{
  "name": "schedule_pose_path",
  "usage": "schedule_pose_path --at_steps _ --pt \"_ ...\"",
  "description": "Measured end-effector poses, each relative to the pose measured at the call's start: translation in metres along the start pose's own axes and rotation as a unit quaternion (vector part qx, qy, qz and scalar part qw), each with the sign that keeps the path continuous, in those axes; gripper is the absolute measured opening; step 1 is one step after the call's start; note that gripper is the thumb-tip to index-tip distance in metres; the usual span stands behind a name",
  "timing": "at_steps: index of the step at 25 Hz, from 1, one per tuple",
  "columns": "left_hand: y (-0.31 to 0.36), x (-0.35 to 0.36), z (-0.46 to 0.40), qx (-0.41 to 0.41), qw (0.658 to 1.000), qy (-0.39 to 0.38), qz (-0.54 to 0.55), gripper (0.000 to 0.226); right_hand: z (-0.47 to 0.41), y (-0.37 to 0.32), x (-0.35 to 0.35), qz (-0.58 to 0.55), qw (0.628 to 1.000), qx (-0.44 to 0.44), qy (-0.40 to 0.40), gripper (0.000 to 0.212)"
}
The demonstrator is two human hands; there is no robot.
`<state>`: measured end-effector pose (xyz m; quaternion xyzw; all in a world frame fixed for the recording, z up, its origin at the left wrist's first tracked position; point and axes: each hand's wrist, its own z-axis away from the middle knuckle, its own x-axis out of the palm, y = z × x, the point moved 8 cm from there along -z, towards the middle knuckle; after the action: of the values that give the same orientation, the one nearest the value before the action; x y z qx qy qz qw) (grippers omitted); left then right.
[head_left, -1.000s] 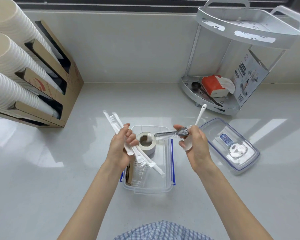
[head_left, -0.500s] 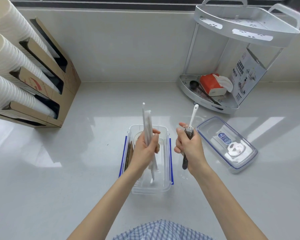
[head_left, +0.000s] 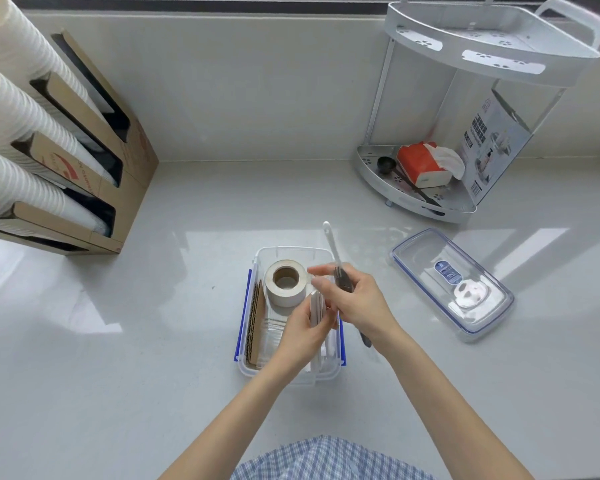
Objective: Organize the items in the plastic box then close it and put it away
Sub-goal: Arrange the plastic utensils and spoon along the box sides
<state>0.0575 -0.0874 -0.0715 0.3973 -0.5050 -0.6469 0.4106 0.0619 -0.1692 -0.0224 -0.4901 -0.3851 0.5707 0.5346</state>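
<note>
Currently the left hand (head_left: 300, 336) grips a small bundle of white wrapped sticks (head_left: 316, 308), fingers curled round it, low over the right half of the plastic box (head_left: 293, 252); exact stick count cannot be told. The right hand (head_left: 355, 299) holds a dark-handled utensil (head_left: 343, 284) together with one white plastic utensil (head_left: 330, 242), thumb and palm closed on them, index finger extended toward the box; it hovers at the box's right rim.

One open plastic box stands on the surface (head_left: 153, 341), directly beneath both hands. Inside: one tape roll (head_left: 286, 282) at the far end, one strip of corrugated cardboard (head_left: 255, 323) along the left wall. One lid (head_left: 451, 282) lies flat on the surface, right of the box, apart from it.

Left of the box, well apart: three stacks of paper cups (head_left: 11, 140) in a cardboard holder (head_left: 132, 157). Beyond the lid: one two-tier corner rack (head_left: 492, 32).
</note>
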Motion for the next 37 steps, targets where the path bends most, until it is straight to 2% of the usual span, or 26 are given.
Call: schedule_pose_path --at_steps 4,6,9,13,18,22,25,27,33,37 --pt "0.002 -0.004 0.001 0.012 1.000 0.003 0.009 0.019 0.001 0.008 -0.003 -0.002 0.999 0.030 0.016 0.010" --pt "0.003 -0.003 0.002 0.016 1.000 -0.005 -0.004 0.019 0.001 0.008 -0.002 -0.006 0.999 0.035 0.003 0.012" --pt "0.001 -0.002 0.001 0.019 0.999 -0.026 -0.041 0.022 0.002 0.007 0.006 0.025 0.999 0.013 -0.030 0.018" --pt "-0.002 -0.004 0.003 -0.003 0.991 -0.074 -0.108 0.031 -0.002 0.013 -0.004 0.038 0.999 0.015 0.011 0.018" --pt "-0.005 -0.004 0.001 0.005 0.981 -0.044 -0.191 0.026 -0.008 0.015 -0.003 0.042 0.999 0.029 0.005 0.018" --pt "-0.012 -0.003 -0.005 -0.069 0.986 -0.026 -0.150 0.023 -0.009 0.017 -0.007 0.040 0.998 0.042 0.024 0.024" --pt "-0.022 -0.002 -0.012 -0.154 0.984 -0.013 -0.083 0.019 -0.010 0.022 -0.018 -0.059 0.994 0.068 0.062 0.015" --pt "-0.026 0.001 -0.017 -0.192 0.978 -0.009 -0.082 0.023 -0.010 0.024 -0.023 -0.103 0.988 0.084 0.078 0.015" --pt "-0.043 0.006 -0.020 -0.277 0.953 -0.026 -0.120 0.050 -0.006 0.032 -0.023 -0.125 0.984 0.110 0.069 0.017" --pt "-0.040 0.006 -0.021 -0.277 0.955 -0.020 -0.108 0.050 -0.007 0.035 -0.020 -0.126 0.984 0.111 0.062 0.017"
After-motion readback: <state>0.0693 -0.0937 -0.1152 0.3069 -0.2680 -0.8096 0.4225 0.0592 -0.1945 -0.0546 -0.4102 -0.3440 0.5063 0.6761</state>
